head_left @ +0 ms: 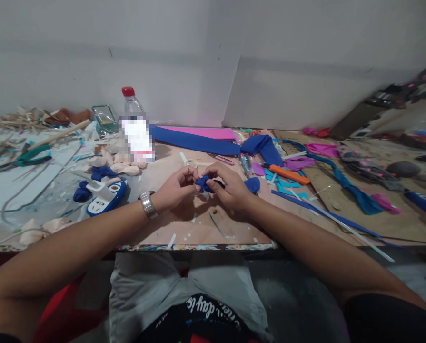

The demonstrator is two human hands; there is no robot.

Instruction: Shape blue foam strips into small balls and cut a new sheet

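Observation:
Between my two hands, just above the front middle of the table, is a small gathered piece of blue fabric. My left hand, with a metal watch on the wrist, pinches its left side with thumb and fingertips. From the right, my right hand closes thumb and fingers on the same piece. A blue fabric end shows beyond the right hand; whether it joins the held piece I cannot tell. Behind the fingers lies a pale ring-shaped roll, perhaps tape.
Left are a blue and white power strip, blue fabric bunches and green-handled pliers. A red-capped bottle stands behind. Long blue fabric lies at the back. Right are an orange cutter, a white stick and fabric scraps.

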